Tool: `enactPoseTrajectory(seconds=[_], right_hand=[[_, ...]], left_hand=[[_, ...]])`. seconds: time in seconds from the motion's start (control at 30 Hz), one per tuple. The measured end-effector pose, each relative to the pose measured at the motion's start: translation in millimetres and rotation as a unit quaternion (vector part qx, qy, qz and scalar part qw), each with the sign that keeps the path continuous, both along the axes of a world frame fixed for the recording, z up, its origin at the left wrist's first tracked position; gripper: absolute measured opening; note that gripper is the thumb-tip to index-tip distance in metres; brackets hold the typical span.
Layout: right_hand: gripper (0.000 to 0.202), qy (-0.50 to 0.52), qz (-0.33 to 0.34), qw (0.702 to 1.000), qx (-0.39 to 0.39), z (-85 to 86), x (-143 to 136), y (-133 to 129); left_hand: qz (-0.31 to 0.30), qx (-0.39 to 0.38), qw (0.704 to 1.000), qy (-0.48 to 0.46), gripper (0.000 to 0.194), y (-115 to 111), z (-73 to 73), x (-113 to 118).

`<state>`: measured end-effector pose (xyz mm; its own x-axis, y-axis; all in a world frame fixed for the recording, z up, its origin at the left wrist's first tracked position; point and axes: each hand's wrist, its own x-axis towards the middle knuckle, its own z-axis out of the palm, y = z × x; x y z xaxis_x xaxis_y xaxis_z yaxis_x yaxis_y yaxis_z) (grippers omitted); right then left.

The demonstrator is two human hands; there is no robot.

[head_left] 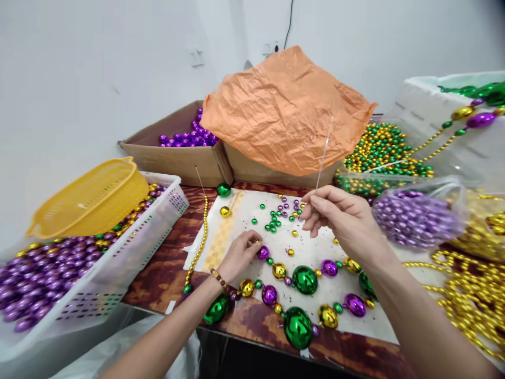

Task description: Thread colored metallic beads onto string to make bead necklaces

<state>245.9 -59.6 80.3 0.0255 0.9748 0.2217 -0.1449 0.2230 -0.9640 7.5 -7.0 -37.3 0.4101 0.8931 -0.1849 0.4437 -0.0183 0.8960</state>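
Note:
My right hand (335, 213) is raised over the work sheet, its thumb and fingers pinching a long thin needle (325, 150) that points upward. Lower and to the left, my left hand (240, 255) is closed at the end of a bead strand (305, 279), fingertips beside its purple end bead (263, 253). The strand carries purple, green and gold beads of mixed sizes and loops along the table's front edge. Between and beyond my hands lie small loose green beads (273, 217) and a few gold and purple ones. Any thread between my hands is too fine to make out.
A white basket (158, 247) of purple beads, with a yellow basket (90, 202) on it, stands left. Behind are a cardboard box (177, 160) and orange plastic sheet (284, 116). Bagged purple beads (418, 218) and gold bead chains (469, 295) lie right.

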Motion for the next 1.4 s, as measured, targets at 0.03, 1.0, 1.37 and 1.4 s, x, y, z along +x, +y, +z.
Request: enactPoseTrajectory(seconds=[0.03,1.0,1.37,1.4], right_hand=[[0.015,0.003,-0.004,1.0,0.001,-2.3,-1.4,-0.4],[0.042,0.04,0.172,0.964,-0.201,-113.3,-107.7,-16.2],[0.044,-0.046,0.091,0.976,-0.192,-125.6,-112.8,-9.3],[0.046,-0.041,0.081,0.975,-0.201,-126.6,-113.8,-9.7]], left_hand=[[0.003,-0.036,0.999,-0.013,0.017,1.0,-2.9,-0.6],[0.243,0.126,0.904,0.328,0.06,215.1,34.5,-50.1],[0.135,0.09,0.983,-0.09,0.057,117.9,55.0,-59.9],[0.126,0.058,0.975,-0.172,0.056,104.0,57.3,-58.9]])
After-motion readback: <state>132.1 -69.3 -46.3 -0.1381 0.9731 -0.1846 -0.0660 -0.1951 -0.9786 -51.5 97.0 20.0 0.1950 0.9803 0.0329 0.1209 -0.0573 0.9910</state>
